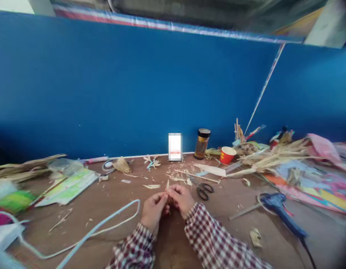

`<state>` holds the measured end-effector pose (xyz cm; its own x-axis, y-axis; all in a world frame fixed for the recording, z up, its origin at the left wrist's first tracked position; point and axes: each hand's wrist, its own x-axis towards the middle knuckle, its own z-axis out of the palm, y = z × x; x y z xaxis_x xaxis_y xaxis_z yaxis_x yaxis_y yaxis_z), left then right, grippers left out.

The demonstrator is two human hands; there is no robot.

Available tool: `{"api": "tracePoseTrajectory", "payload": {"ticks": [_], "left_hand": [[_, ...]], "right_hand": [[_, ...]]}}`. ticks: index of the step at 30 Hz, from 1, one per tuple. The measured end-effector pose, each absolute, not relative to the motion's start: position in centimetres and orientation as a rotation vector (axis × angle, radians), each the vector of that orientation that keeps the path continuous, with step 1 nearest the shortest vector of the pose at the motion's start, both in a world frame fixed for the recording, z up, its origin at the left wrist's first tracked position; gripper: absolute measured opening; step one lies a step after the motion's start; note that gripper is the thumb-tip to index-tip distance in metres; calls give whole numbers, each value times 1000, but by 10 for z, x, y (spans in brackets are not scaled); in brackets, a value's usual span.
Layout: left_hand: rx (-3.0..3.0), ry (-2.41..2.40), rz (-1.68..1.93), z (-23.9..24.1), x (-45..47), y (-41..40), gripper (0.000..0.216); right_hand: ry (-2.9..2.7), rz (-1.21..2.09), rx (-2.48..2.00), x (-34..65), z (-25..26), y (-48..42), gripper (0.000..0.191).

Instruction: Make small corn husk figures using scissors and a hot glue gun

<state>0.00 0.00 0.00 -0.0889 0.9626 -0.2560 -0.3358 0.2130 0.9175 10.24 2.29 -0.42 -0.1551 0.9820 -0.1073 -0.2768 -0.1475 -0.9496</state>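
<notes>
My left hand [152, 210] and my right hand [183, 199] meet low in the middle of the brown table [111, 209]. Both pinch a small pale straw piece [167, 185] whose tip sticks up between the fingertips. Both wrists wear red and white checked sleeves. Black-handled scissors [205, 191] lie just right of my right hand. Straw scraps [178, 175] are scattered right behind the hands.
A blue wall stands behind the table. An amber jar [202, 144] and a red paper cup [227, 155] sit at the back. A blue glue gun [279, 209] lies right, a pale cable [105, 224] left. Straw bundles [273, 155] and coloured papers [315, 183] fill the right side.
</notes>
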Motion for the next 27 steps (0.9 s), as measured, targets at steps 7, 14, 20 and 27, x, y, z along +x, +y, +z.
{"api": "tracePoseTrajectory", "payload": {"ticks": [7, 14, 20, 27], "left_hand": [[652, 1123, 1242, 1, -3, -3, 36], [654, 1143, 1280, 2, 0, -4, 35], [724, 1221, 1295, -1, 0, -3, 36], [695, 1150, 1289, -4, -2, -1, 36]], "right_hand": [[-909, 1620, -956, 103, -2, 23, 31], [-851, 1642, -918, 102, 1, 21, 28], [-908, 1610, -958, 101, -2, 22, 31], [-969, 1555, -965, 101, -2, 21, 30]]}}
